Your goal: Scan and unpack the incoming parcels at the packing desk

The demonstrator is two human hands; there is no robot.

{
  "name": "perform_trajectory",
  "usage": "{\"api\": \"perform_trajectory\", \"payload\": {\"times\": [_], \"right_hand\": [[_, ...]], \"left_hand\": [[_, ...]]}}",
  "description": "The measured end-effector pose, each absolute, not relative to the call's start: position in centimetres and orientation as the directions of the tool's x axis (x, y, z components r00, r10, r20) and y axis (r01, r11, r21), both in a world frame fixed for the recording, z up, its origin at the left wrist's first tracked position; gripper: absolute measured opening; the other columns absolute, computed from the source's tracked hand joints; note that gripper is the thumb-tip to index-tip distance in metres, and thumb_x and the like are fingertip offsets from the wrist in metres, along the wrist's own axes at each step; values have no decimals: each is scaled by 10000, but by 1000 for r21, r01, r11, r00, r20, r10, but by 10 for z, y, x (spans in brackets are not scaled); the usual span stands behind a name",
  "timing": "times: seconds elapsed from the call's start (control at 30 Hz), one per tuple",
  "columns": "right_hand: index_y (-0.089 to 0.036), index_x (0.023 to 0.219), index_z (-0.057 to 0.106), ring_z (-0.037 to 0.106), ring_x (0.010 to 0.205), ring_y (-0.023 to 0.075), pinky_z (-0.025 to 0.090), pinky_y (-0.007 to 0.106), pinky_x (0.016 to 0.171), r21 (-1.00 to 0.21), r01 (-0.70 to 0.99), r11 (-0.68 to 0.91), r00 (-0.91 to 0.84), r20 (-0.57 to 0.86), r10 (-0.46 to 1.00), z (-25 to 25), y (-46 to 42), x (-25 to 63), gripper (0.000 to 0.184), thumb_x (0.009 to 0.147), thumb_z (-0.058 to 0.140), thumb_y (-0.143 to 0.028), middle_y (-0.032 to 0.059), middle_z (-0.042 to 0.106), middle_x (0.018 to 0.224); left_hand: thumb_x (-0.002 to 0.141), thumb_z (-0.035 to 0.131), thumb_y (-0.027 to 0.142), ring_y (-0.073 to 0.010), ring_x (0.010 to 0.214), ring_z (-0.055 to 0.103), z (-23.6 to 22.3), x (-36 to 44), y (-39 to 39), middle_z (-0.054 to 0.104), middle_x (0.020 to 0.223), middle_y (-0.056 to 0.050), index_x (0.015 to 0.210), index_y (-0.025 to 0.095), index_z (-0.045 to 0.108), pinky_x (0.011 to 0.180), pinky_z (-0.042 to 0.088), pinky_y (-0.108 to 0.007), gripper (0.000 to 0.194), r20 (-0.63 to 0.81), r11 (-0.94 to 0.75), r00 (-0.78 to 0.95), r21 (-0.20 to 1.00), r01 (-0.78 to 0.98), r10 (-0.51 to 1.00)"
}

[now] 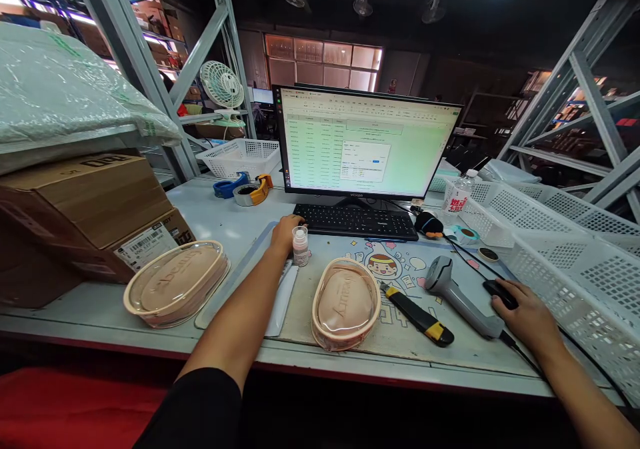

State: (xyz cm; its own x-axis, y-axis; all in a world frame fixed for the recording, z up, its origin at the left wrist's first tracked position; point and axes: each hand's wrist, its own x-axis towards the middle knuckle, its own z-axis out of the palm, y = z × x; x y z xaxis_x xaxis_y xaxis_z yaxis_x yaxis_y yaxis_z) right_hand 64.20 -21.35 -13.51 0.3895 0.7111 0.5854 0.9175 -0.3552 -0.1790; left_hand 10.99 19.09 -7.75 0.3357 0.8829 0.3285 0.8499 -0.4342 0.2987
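Note:
My left hand (286, 233) rests at the left end of the black keyboard (357, 221), holding nothing, its fingers partly hidden. Just right of it stands a small clear-capped bottle (300, 248), and a white tube (281, 302) lies beside my left forearm. My right hand (527, 312) lies over a black computer mouse (501, 294) and grips it. Left of that hand is a grey barcode scanner (463, 299). A yellow-and-black utility knife (419, 314) lies beside a pink clear-topped cosmetic pouch (346, 302). A second such pouch (177, 282) sits further left.
A monitor (367, 146) showing a spreadsheet and a small dialog window stands behind the keyboard. Cardboard boxes (85, 202) are at left, tape dispensers (245, 189) behind. White plastic baskets (580, 262) line the right side, near a drink bottle (457, 196).

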Motion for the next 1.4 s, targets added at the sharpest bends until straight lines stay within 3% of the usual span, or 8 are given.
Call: {"api": "perform_trajectory", "payload": {"times": [0.17,0.37,0.53,0.7,0.9,1.13,1.4], "right_hand": [[-186,1164,673,710,1016,376,579,516,901,-222,880,-421,471,535,702,-131,-212,640,519,841,553,-575,156,748,1135],[-207,1227,666,692,1129,367,538,517,1025,-212,908,-362,417,544,728,-125,-213,634,494,893,516,-538,143,729,1244],[-199,1173,654,705,1064,383,566,524,945,-219,881,-420,470,514,717,-128,-213,638,491,866,545,-567,155,739,1177],[-208,1229,649,695,1114,367,552,512,988,-202,898,-390,435,524,732,-128,-214,638,502,893,512,-555,143,730,1229],[-199,1191,651,704,1059,372,568,506,922,-209,878,-431,473,522,710,-131,-213,639,494,879,537,-565,150,738,1172],[-190,1271,673,671,1139,339,531,507,1028,-181,910,-374,410,541,735,-121,-217,633,516,896,541,-519,148,718,1262],[-124,1289,674,650,1081,357,513,517,996,-189,854,-485,513,469,719,-114,-219,628,594,871,574,-535,215,709,1196]], "left_hand": [[993,526,364,-310,1273,640,-78,110,192,722,1365,-112,1268,204,762,993,554,-357,396,323,-439,344,292,850,881],[993,545,354,-313,1262,646,-76,110,192,721,1366,-115,1268,205,766,983,555,-357,383,314,-434,344,286,854,885],[999,543,352,-320,1266,648,-77,110,192,716,1375,-116,1266,193,768,974,563,-369,384,320,-441,349,290,849,881],[997,548,347,-320,1261,650,-79,110,193,721,1365,-119,1260,191,772,985,564,-377,379,333,-448,349,294,844,876],[982,557,334,-326,1224,669,-80,111,193,738,1326,-131,1227,185,787,987,569,-390,368,365,-462,348,295,836,863],[983,560,338,-314,1245,652,-77,112,187,733,1333,-141,1251,153,775,1044,539,-387,390,350,-470,361,311,826,865],[990,546,340,-318,1281,621,-81,113,191,708,1370,-119,1299,181,755,1041,529,-388,405,312,-444,349,318,838,883]]}}
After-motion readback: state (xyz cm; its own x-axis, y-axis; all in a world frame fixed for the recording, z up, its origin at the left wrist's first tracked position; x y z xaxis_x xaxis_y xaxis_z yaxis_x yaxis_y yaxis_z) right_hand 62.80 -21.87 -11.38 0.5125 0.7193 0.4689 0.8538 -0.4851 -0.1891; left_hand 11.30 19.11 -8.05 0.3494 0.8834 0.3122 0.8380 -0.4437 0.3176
